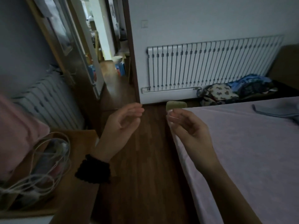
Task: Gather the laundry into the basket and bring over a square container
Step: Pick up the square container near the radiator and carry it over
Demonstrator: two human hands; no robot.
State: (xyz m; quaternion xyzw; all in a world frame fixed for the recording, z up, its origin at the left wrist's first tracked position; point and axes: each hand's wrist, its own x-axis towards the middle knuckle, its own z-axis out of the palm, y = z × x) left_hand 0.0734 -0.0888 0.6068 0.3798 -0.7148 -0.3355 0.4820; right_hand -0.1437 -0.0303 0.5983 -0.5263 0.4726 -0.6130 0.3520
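Observation:
A heap of laundry lies on the floor under the radiator at the right: a cream patterned piece (218, 94) and blue clothes (252, 83) behind it. My left hand (121, 125) hovers over the wooden floor with fingers apart and nothing in it; a black scrunchie sits on that wrist. My right hand (187, 125) is above the corner of the bed (242, 151), fingers loosely curled, holding nothing. A grey-blue garment (278, 110) lies on the bed at the far right. A small greenish item (176, 105) sits on the floor by the bed corner. I see no basket or square container.
A white radiator (210, 67) lines the far wall. An open doorway (111, 62) leads to a lit hallway with a white bowl (117, 59). At left stand a wooden side table (80, 143) with tangled white cables (45, 159), a pink cloth (17, 130) and another radiator (53, 102).

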